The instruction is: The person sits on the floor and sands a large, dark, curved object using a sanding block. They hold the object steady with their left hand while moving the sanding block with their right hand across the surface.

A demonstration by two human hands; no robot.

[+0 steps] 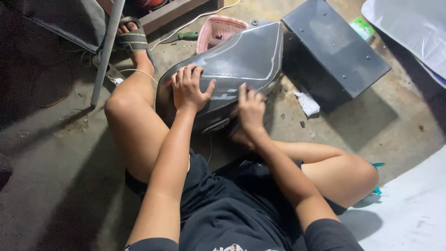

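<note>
One curved panel, dark grey, glossy and smooth, with a pale scuffed band across it, stands on the concrete floor between the seated person's knees. The left hand lies flat on its near left side, fingers spread. The right hand presses on the lower edge, fingers bunched together; whether it pinches anything I cannot tell. One black box, flat-sided and matt, sits just beside the panel. One pink basket, ribbed plastic, stands behind it.
</note>
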